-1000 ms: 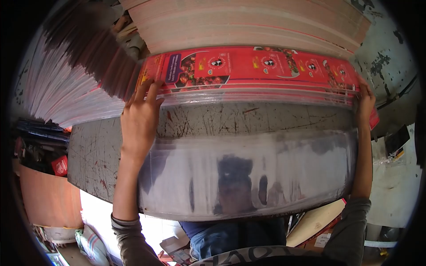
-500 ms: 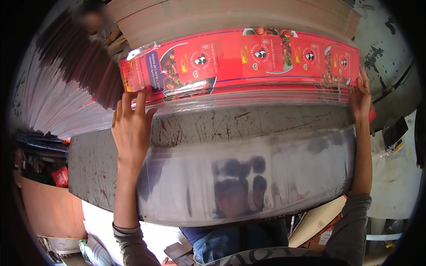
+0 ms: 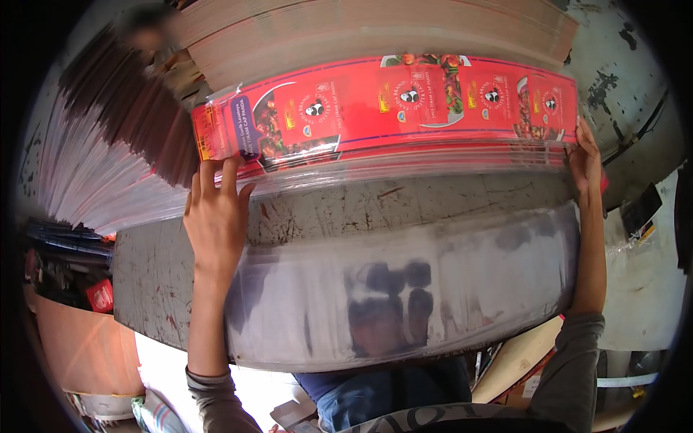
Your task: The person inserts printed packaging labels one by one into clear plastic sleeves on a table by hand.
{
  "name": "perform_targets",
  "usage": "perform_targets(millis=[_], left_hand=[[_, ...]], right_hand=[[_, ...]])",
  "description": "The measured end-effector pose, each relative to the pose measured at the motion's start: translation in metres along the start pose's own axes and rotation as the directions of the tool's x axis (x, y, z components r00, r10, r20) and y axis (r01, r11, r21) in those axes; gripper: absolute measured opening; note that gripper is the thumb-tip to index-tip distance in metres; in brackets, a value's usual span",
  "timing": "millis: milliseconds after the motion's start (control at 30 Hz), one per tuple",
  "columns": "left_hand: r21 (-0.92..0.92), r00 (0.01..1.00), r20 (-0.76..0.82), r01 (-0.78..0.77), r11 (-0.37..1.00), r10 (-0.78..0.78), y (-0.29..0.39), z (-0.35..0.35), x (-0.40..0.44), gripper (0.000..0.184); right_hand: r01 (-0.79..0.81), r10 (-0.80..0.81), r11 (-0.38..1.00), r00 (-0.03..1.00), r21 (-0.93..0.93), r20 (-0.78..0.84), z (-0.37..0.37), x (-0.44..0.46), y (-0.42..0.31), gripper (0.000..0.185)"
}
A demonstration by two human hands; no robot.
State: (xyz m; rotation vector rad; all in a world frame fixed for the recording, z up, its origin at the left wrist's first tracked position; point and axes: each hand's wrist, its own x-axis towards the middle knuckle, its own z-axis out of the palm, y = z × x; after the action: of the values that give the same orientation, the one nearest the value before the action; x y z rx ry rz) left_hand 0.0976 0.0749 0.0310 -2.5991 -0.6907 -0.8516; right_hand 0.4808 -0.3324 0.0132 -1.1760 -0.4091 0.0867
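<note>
A long red printed packaging sheet (image 3: 361, 108), with panda logos and food pictures, lies across a layered stack of clear plastic-edged sheets (image 3: 404, 164). My left hand (image 3: 216, 224) rests its fingertips at the sheet's near left corner, the thumb spread away from the fingers. At the right end, my right hand (image 3: 586, 162) has its fingers and thumb around the edge of the red sheet; part of that grip is hidden. Between my forearms, closer to my body, lies a wide glossy translucent sheet or stack (image 3: 289, 310) with dark reflections.
Behind the red sheet stands a tall stack of brown card (image 3: 404, 32). Fanned dark-and-clear sheets (image 3: 123, 123) lean at the left. A scratched grey table (image 3: 155, 274) lies underneath. An orange-brown container (image 3: 90, 339) stands at lower left. Another person's blurred head shows at upper left.
The red sheet has shifted slightly left and toward me, with both hands staying at its ends. The whole view has also moved a little.
</note>
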Motion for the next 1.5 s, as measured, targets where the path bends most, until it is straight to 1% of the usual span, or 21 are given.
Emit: perform_targets(millis=[33,67,133,267,333,367,433,533,667,733,767,833,867,933,967,1033,1067,1133,1267,1333,1500], left_hand=[[-0.002,1.000,0.011,0.010,1.000,-0.010,0.000,0.001,0.000,0.040],[-0.008,1.000,0.011,0.005,1.000,-0.005,0.001,0.000,-0.001,0.040],[-0.002,1.000,0.012,0.007,1.000,-0.007,0.000,0.000,-0.001,0.040],[-0.009,1.000,0.016,0.010,1.000,-0.010,0.000,0.000,-0.001,0.039],[-0.027,1.000,0.024,0.003,1.000,-0.002,-0.001,0.000,-0.001,0.038],[-0.029,1.000,0.025,0.001,1.000,0.000,-0.001,0.001,-0.001,0.038],[-0.017,0.998,0.056,0.027,0.999,-0.026,-0.002,0.004,-0.003,0.037],[-0.026,0.997,0.080,0.009,1.000,-0.007,-0.001,0.002,-0.003,0.037],[-0.028,0.998,0.056,0.015,1.000,-0.014,0.003,0.001,-0.002,0.034],[-0.026,0.999,0.042,0.011,1.000,-0.010,0.003,0.002,-0.003,0.033],[-0.020,0.999,0.045,0.016,1.000,-0.015,0.003,0.001,-0.003,0.033],[-0.059,0.995,0.096,0.026,0.998,-0.020,0.004,-0.002,-0.003,0.033],[-0.054,0.995,0.098,0.031,0.998,-0.026,0.004,-0.002,-0.004,0.033],[-0.108,0.996,0.087,-0.011,0.994,0.020,0.003,0.000,-0.005,0.034],[-0.104,0.996,0.088,-0.005,0.995,0.014,0.003,0.001,-0.005,0.034],[-0.066,0.995,0.081,-0.056,0.996,0.061,0.004,0.001,-0.006,0.036],[-0.064,0.995,0.082,-0.052,0.997,0.057,0.004,0.002,-0.007,0.036],[-0.039,0.994,0.057,-0.093,0.995,0.095,0.005,0.003,-0.007,0.037],[-0.032,0.994,0.065,-0.083,0.996,0.085,0.005,0.002,-0.007,0.034],[0.079,0.989,0.031,-0.144,0.986,0.142,0.002,0.004,-0.007,0.031],[0.064,0.992,-0.003,-0.126,0.990,0.126,0.003,0.003,-0.005,0.027]], right_hand=[[-0.033,0.033,0.999,0.999,-0.006,-0.025,-0.004,0.002,-0.001,0.050],[-0.032,0.032,0.999,0.999,-0.011,-0.031,-0.006,0.002,-0.001,0.050],[-0.038,0.037,0.999,0.999,0.013,0.027,-0.005,0.001,-0.001,0.049],[-0.033,0.034,0.998,0.999,0.054,-0.012,-0.002,-0.001,-0.001,0.050],[-0.025,0.022,0.996,0.999,0.090,0.035,-0.005,0.000,-0.001,0.051],[-0.026,0.023,0.996,0.999,0.089,0.032,-0.005,-0.001,-0.001,0.051],[0.013,-0.024,0.998,0.979,0.058,0.200,-0.003,-0.004,-0.003,0.052],[-0.023,0.005,0.996,0.979,0.085,0.203,-0.013,0.002,0.002,0.048],[-0.058,0.034,0.994,0.970,0.092,0.240,-0.018,0.004,0.004,0.046],[-0.128,0.126,0.990,0.992,0.066,0.028,-0.017,0.007,0.004,0.043],[-0.133,0.131,0.989,0.991,0.069,0.034,-0.012,0.007,0.004,0.043],[-0.245,0.236,0.958,0.969,-0.151,-0.075,0.000,0.002,-0.001,0.041],[-0.247,0.239,0.957,0.969,-0.150,-0.068,0.003,0.001,0.000,0.041],[-0.249,0.221,0.938,0.966,-0.242,-0.137,0.007,0.000,0.002,0.041],[-0.250,0.223,0.937,0.966,-0.243,-0.131,0.006,0.001,0.003,0.041],[-0.176,0.163,0.901,0.984,-0.397,-0.066,0.000,0.003,0.006,0.041],[-0.176,0.165,0.901,0.984,-0.397,-0.062,-0.002,0.003,0.007,0.041],[-0.099,0.104,0.873,0.994,-0.478,-0.015,-0.006,0.004,0.009,0.039],[-0.089,0.091,0.858,0.996,-0.505,-0.022,-0.006,0.004,0.008,0.036],[-0.034,0.015,0.829,0.999,-0.559,-0.039,0.002,-0.001,0.006,0.034],[0.001,-0.025,0.834,0.999,-0.551,-0.037,0.011,-0.005,0.005,0.033]])
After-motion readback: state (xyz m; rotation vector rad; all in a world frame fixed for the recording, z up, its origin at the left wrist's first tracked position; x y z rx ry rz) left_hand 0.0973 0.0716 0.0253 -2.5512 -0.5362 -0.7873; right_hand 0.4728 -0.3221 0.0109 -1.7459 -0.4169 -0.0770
